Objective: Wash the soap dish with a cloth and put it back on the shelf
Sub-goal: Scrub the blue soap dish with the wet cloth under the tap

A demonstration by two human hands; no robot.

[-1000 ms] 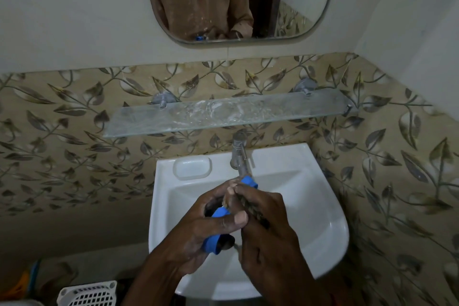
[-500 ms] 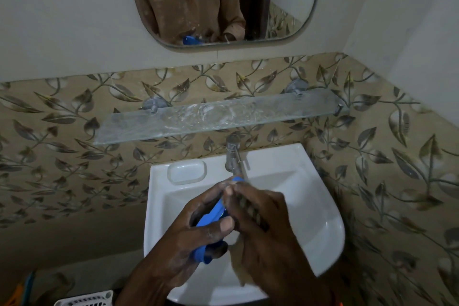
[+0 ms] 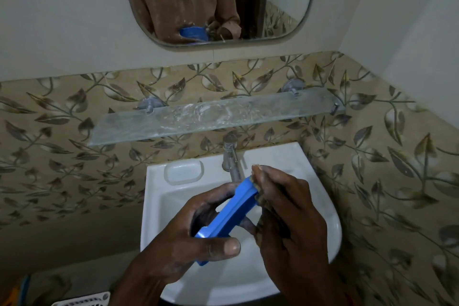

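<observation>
1. Left hand (image 3: 198,233) comes in from the bottom of the shot, forearm angled up and to the right. It's curled tight around the near end of the blue soap dish (image 3: 228,213), thumb pressed flat across the lower end and the other fingers wrapped round its left side.
2. The soap dish is held over the white sink (image 3: 330,226), on edge and tilted, so it runs diagonally from the left thumb up toward the tap (image 3: 231,159). Its top end sits just under the spout.
3. Right hand (image 3: 293,216) comes in from the bottom right, back of the hand facing the camera. Its fingers are closed on a bunched brownish cloth (image 3: 259,189), pressed against the top right end of the dish.
4. Only small bits of the cloth poke out between the fingers, so can't make out much of it.
5. The glass shelf (image 3: 213,117) is on the leaf-pattern tiles above the sink, well apart from the dish.
6. The mirror (image 3: 218,0) above shows the dish and a brown sleeve reflected.
7. No brand, label or writing that I can read on the dish, the tap or the sink.
8. Corner of a white slotted basket (image 3: 82,299) at the bottom left.
</observation>
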